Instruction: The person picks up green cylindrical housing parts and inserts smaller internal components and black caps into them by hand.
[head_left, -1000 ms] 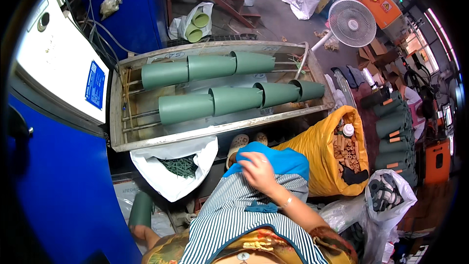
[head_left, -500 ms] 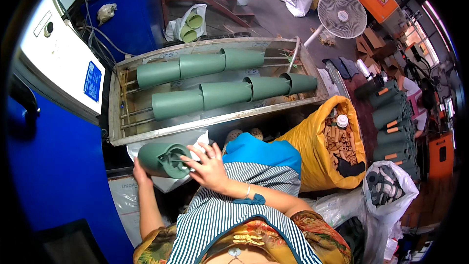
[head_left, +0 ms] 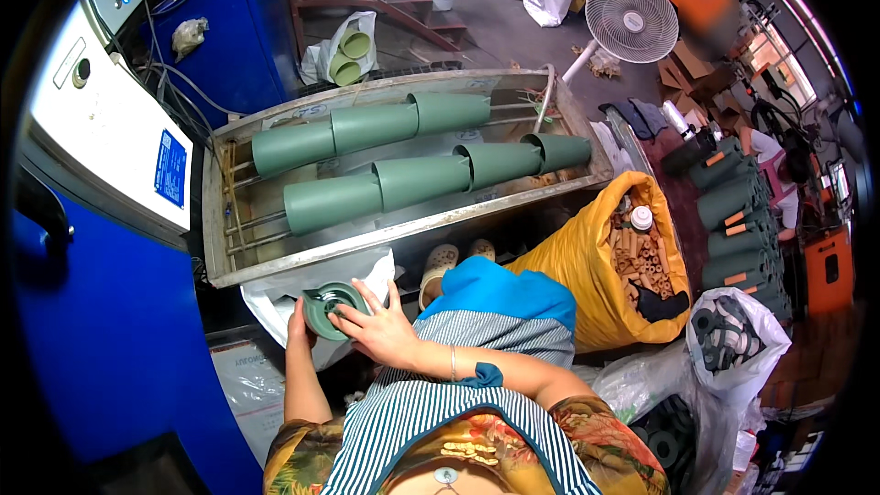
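Low in front of me, a green tapered plastic vessel (head_left: 316,316) has its round mouth turned up toward me. My left hand (head_left: 301,328) is closed around its outer left side. Over the right edge of the mouth lies my right hand (head_left: 380,325), fingers spread; some fingertips touch the rim or reach just inside, partly hiding the opening. Beneath the vessel is a white plastic sheet or bag (head_left: 376,268). Beyond it, similar green vessels (head_left: 426,181) lie nested in two rows on metal rods across a metal trough (head_left: 412,236).
A yellow sack (head_left: 577,280) of small orange tubes stands at my right, near a white bag (head_left: 761,348) of dark rings. To the left is a blue and white machine (head_left: 110,312). A fan (head_left: 631,23) stands beyond the trough. Another person (head_left: 775,174) is at the far right.
The vessel has tipped so that its mouth faces up more and its side shows less. Both hands have shifted slightly right with it, and the left hand has come nearer the rim.
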A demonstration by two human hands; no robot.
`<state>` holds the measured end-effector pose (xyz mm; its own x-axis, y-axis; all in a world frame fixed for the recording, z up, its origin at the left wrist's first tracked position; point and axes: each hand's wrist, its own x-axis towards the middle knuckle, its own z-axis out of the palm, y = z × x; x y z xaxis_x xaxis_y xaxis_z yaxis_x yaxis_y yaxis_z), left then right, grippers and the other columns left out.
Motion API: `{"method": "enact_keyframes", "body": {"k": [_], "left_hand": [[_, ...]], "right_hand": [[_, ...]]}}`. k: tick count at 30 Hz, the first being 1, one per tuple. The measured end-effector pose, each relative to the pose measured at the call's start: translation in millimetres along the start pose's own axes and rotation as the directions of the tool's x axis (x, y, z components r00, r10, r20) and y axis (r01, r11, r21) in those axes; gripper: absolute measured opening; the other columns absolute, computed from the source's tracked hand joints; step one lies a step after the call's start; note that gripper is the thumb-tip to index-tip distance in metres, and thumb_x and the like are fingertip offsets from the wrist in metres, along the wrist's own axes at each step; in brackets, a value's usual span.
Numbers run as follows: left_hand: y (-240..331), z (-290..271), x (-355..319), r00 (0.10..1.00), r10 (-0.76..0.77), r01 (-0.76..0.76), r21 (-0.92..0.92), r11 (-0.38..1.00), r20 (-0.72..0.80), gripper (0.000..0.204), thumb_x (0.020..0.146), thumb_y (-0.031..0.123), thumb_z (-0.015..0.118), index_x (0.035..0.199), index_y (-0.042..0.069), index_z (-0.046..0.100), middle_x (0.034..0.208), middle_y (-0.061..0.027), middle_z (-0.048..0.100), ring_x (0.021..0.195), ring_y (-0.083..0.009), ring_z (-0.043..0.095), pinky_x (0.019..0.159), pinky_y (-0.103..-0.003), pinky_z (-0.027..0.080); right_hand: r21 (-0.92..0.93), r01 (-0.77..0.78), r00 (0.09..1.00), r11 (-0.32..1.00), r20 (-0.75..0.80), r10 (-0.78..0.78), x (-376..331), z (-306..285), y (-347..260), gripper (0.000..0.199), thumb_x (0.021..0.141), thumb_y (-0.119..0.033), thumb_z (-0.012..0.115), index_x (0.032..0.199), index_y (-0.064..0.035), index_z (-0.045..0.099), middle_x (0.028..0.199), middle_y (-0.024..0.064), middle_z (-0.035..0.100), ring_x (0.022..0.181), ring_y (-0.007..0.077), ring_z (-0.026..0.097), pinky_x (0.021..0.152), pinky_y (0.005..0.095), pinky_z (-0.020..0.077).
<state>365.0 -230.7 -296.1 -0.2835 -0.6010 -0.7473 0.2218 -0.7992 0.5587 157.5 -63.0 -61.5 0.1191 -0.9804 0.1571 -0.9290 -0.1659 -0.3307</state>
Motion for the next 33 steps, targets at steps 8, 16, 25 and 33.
{"method": "enact_keyframes", "body": {"k": [8,16,25,33], "left_hand": [[26,12,-31,0.683,0.358,-0.348,-0.148,0.926,0.637,0.054,0.107,0.043,0.032,0.134,0.001,0.052,0.125,-0.0152,0.063,0.110,-0.0275,0.064,0.095,-0.041,0.052],[18,5,-20,0.753,0.211,-0.293,0.031,0.956,0.623,0.052,0.107,0.042,0.034,0.135,0.001,0.051,0.127,-0.0144,0.062,0.111,-0.0267,0.064,0.096,-0.041,0.052],[35,9,-22,0.704,0.245,-0.376,0.056,0.925,0.667,0.051,0.107,0.040,0.036,0.137,0.001,0.049,0.129,-0.0135,0.061,0.113,-0.0259,0.063,0.096,-0.040,0.052],[34,4,-48,0.654,0.384,-0.440,-0.085,0.894,0.651,0.050,0.107,0.039,0.038,0.139,0.002,0.048,0.130,-0.0128,0.060,0.114,-0.0251,0.062,0.096,-0.039,0.052]], "right_hand": [[-0.018,0.099,0.989,0.995,-0.107,-0.100,27,9,-8,0.061,0.079,-0.022,0.068,0.138,-0.0225,0.051,0.146,0.0002,0.045,0.144,0.0395,0.029,0.101,0.0784,0.0274],[0.097,0.167,0.986,0.981,-0.033,-0.165,37,15,-1,0.026,0.073,-0.017,0.068,0.098,-0.0147,0.061,0.100,0.0051,0.054,0.130,0.0425,0.043,0.106,0.0783,0.0214],[0.137,0.241,0.941,0.961,-0.275,-0.196,25,-16,17,0.050,0.071,-0.032,0.076,0.117,-0.0154,0.062,0.138,0.0080,0.052,0.136,0.0387,0.040,0.105,0.0745,0.0235],[0.188,-0.109,0.951,0.976,-0.267,0.158,-30,-14,68,0.033,0.079,-0.021,0.073,0.111,-0.0140,0.068,0.132,0.0077,0.057,0.127,0.0313,0.048,0.109,0.0545,0.0323]]}}
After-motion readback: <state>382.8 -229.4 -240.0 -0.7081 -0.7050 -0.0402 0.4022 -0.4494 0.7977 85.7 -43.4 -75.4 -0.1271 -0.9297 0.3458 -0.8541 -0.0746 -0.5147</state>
